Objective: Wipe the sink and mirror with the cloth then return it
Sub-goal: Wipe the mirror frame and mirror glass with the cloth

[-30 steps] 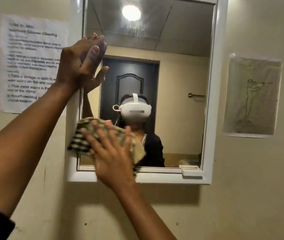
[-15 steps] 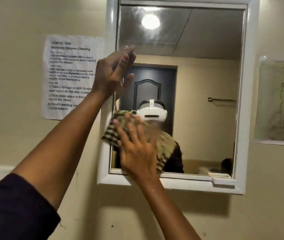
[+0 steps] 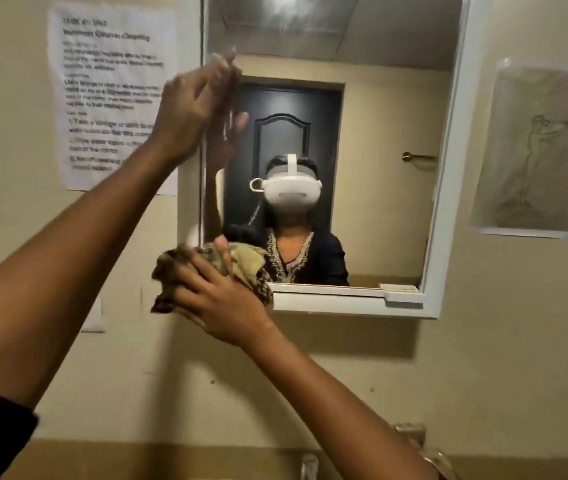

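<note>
While the wipe runs on, items are listed nearest first.
Right hand: right hand (image 3: pixel 221 301) presses the crumpled checked brown-and-tan cloth (image 3: pixel 241 263), fingers spread over it and curled into its folds.
Cloth position: at the lower-left corner of the white-framed wall mirror (image 3: pixel 362 133), lower than a second ago.
Left hand: left hand (image 3: pixel 194 110) braces the mirror's left edge, fingers straight and close together.
Change: view shifted up; the stroke has reached the bottom frame.
Task meaning: probably finishing the mirror; return pending.
Wall: printed instruction sheet (image 3: pixel 109 98).
</note>
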A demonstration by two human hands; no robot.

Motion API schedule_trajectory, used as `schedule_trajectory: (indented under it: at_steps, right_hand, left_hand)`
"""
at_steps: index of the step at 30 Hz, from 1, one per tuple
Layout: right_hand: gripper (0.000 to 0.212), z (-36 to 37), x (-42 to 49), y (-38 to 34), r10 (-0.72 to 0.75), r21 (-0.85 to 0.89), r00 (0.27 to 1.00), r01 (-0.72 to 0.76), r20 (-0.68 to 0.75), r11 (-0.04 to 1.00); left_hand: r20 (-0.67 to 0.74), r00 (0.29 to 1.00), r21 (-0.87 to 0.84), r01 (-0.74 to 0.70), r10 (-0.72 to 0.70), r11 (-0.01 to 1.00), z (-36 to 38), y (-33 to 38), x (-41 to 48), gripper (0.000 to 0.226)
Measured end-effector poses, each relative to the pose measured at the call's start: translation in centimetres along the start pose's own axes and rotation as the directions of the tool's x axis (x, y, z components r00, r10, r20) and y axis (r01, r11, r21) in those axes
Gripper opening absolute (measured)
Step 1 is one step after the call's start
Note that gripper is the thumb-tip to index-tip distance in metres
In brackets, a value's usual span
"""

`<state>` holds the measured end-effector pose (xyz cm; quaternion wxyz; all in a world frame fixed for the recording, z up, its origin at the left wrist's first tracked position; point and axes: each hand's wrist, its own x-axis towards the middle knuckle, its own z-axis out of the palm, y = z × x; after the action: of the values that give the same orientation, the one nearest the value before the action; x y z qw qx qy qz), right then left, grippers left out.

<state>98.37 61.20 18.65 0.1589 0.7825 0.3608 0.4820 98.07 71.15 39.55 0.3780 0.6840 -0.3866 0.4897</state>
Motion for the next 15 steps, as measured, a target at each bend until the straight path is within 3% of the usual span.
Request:
schedule_trajectory:
  at_steps: [4,7,10,15]
  right_hand:
    - [0.039,0.0,-3.8,3.0,-0.2,-0.076,0.978,0.204,0.054,0.976]
    - [0.037,-1.9,-7.9,6.8,-0.34,-0.104,0.926,0.359,0.165,0.928]
    - [0.034,-4.8,-12.8,10.5,-0.352,-0.168,0.912,0.389,0.209,0.906]
    - [0.032,-8.5,-19.2,13.6,-0.246,-0.213,0.928,0.31,0.279,0.926]
  left_hand:
    - [0.01,0.999,0.12,-0.049,0.048,0.992,2.1,-0.8,-4.2,0.055]
    - [0.017,0.995,0.198,-0.098,0.096,0.975,3.3,-1.0,-6.6,0.061]
    - [-0.005,0.99,0.285,-0.131,0.138,0.95,4.2,-2.1,-7.1,0.06]
    - [-0.027,0.974,0.44,-0.192,0.227,0.877,5.2,-2.9,-7.7,0.061]
